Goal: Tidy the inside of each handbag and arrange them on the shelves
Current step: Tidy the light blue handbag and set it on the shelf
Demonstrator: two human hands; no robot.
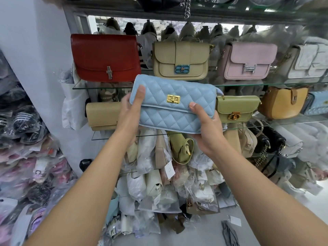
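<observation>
A light blue quilted handbag with a gold twist clasp is held up in front of the glass shelves, its flap closed. My left hand grips its left end, thumb on the front. My right hand holds its lower right corner from beneath, thumb on the flap's edge. Behind it, on the middle glass shelf, a beige bag stands to the left and an olive green bag to the right. The gap between them is hidden by the blue bag.
The upper glass shelf carries a red bag, a tan bag, a pink bag and a white bag. A mustard bag stands further right. Plastic-wrapped bags are piled below and at the left.
</observation>
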